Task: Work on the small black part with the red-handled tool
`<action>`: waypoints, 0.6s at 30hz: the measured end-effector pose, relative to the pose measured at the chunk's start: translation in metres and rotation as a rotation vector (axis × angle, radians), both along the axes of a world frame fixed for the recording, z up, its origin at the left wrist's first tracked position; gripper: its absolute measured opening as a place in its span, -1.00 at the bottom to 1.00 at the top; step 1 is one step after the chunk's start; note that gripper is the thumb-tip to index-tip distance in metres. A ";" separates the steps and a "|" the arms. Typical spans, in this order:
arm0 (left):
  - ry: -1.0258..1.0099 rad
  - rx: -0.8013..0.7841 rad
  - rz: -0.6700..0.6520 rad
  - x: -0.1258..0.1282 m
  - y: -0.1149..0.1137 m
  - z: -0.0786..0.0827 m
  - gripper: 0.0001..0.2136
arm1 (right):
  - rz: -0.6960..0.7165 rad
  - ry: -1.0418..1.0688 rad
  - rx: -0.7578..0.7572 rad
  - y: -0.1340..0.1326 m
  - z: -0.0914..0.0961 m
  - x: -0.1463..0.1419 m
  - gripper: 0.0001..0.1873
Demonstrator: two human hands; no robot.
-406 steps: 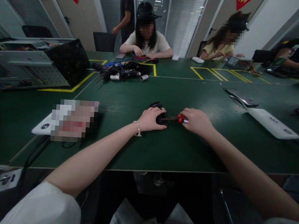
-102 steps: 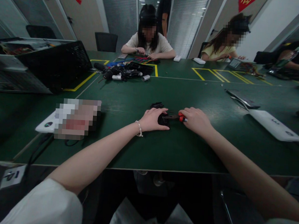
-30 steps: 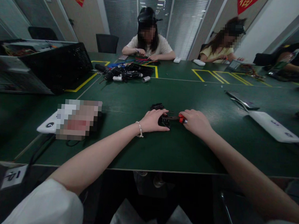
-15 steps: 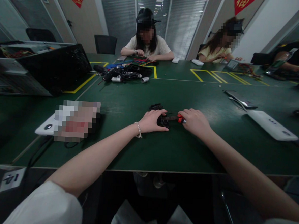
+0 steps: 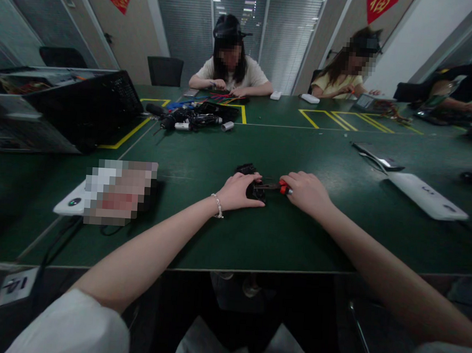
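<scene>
My left hand [image 5: 240, 191] is closed around a small black part [image 5: 257, 195], pressing it against the green table [image 5: 216, 239]. More of the black piece shows beyond my fingers; its exact kind is too dark to make out. In my right hand [image 5: 307, 193] are red-handled pliers [image 5: 273, 187], gripped by the handles. Their dark jaws point left and reach the black part between my left thumb and fingers. Whether the jaws are clamped on it, I cannot tell.
A white power bank [image 5: 426, 196] with a cable and a phone [image 5: 381, 157] lie at right. Another white device [image 5: 72, 201] sits at left near a black computer case [image 5: 88, 109]. A power drill [image 5: 171, 120] lies among tools and wires. People work across the table.
The view has shifted very slightly. Both hands, the pliers and the black part keep the same positions relative to each other.
</scene>
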State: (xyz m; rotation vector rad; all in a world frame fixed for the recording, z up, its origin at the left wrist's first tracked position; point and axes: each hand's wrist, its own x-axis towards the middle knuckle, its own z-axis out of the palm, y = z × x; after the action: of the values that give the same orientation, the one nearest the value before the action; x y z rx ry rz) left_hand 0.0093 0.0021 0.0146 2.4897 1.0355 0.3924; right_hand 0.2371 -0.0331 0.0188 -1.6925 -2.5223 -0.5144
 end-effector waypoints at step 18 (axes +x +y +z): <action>-0.005 -0.020 -0.007 -0.004 0.000 0.001 -0.27 | -0.001 0.029 0.004 0.001 -0.002 -0.001 -0.68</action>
State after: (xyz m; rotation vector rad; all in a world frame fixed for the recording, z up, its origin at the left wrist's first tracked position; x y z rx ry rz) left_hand 0.0057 0.0017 0.0154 2.4728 1.0236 0.3848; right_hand 0.2365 -0.0323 0.0171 -1.6876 -2.4988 -0.4915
